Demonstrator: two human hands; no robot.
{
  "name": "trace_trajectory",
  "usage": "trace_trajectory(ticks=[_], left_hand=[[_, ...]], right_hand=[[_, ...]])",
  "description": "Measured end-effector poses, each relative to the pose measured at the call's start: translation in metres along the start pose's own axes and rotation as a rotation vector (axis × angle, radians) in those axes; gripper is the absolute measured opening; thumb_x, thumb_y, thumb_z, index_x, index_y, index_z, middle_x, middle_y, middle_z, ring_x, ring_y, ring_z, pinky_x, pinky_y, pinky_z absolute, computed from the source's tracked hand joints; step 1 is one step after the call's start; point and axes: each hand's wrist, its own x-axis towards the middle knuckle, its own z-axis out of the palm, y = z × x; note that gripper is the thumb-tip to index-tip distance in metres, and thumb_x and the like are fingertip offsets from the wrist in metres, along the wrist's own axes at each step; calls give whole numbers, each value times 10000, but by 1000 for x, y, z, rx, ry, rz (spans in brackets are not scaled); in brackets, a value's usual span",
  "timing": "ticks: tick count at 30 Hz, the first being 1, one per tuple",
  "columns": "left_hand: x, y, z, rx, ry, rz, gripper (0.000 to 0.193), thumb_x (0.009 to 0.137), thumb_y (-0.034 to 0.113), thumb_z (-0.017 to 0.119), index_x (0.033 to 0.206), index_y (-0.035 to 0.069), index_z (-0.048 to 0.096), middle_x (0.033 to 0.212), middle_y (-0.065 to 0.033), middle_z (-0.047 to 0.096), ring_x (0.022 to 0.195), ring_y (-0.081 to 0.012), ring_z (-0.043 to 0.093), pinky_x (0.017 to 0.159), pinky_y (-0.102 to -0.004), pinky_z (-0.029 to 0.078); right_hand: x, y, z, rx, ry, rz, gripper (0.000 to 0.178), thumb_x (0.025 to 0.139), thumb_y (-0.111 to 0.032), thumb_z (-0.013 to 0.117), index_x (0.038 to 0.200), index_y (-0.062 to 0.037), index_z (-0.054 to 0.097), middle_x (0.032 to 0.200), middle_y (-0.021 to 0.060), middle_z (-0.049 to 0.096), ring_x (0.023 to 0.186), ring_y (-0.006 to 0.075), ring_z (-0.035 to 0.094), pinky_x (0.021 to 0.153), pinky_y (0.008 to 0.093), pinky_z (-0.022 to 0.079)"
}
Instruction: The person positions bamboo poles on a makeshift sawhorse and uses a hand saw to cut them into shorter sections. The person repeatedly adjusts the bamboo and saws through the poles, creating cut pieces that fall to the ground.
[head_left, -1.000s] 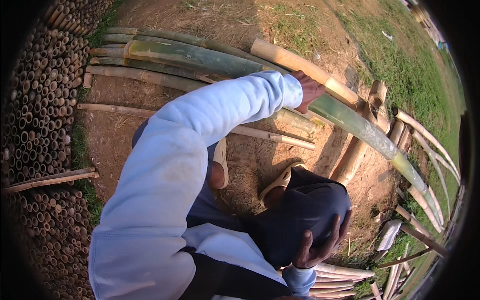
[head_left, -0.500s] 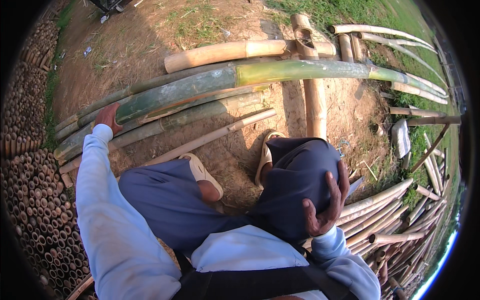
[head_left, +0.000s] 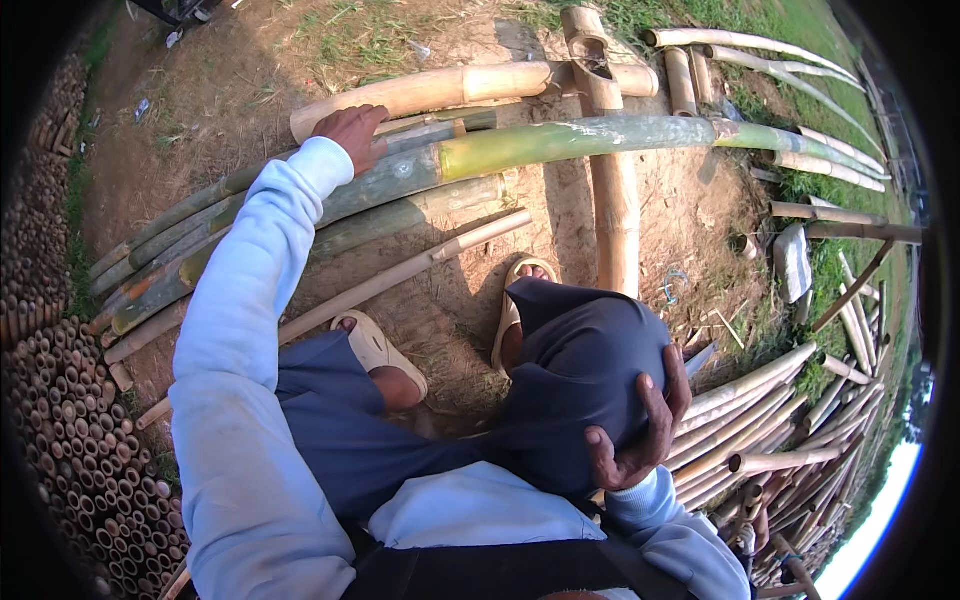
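My left hand (head_left: 352,138) reaches across a long green bamboo pole (head_left: 545,146), at the pole's far side beside a pale, cut bamboo pole (head_left: 430,92). Its index finger and thumb are apart, pointing right; the other fingertips are hidden. I cannot tell whether it touches the green pole. That pole lies across a thick upright-running bamboo log (head_left: 612,215), with a yellowish stretch right of a joint. My right hand (head_left: 645,425) rests on the side of my right knee, fingers spread and slightly curved, holding nothing.
More green poles (head_left: 410,218) lie alongside. A thin pole (head_left: 420,262) slants nearer my sandalled feet. Stacked bamboo lengths (head_left: 90,440) fill the left, and a heap of pale poles (head_left: 760,425) lies at right. A whitish sack-like piece (head_left: 793,263) sits at the grass edge.
My left hand has left its grip near the green pole's left end and moved right and away from me. My right hand stays on my knee. The whole view has shifted slightly.
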Motion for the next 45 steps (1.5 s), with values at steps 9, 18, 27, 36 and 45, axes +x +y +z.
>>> trace_trajectory(ticks=[9,18,27,36,45], left_hand=[[120,188,57,-119,-71,37,951,597,334,863,1348,-49,423,1225,-187,608,1163,-320,584,992,-443,435],[146,193,111,21,147,104,747,653,351,806,1240,-43,562,1241,-218,583,1109,-319,610,882,-407,477],[42,116,47,23,83,167,657,685,301,766,1219,-11,543,1158,-188,575,1078,-318,606,868,-432,502],[-83,-38,40,92,61,-82,678,633,223,842,1202,93,499,1229,-114,504,1213,-306,517,968,-456,478],[-135,-110,77,168,70,-206,779,633,226,883,1280,131,459,1254,-102,499,1204,-292,501,1011,-433,416]], right_hand=[[3,-9,3,-55,-57,54,656,873,-429,625,1409,-93,452,1449,369,325,1357,512,334,1086,634,279],[21,-29,22,-99,-126,-73,663,926,-453,540,1445,-59,416,1485,330,315,1370,462,339,1107,608,247],[23,-39,30,-84,-155,-95,665,924,-444,558,1415,-11,442,1482,321,326,1370,464,336,1105,605,248],[20,-40,26,-9,-111,-108,650,934,-446,549,1401,-1,461,1484,320,324,1375,466,331,1108,605,245],[22,-46,29,6,-94,-135,664,926,-435,551,1401,19,452,1483,323,322,1370,475,333,1110,597,244]])
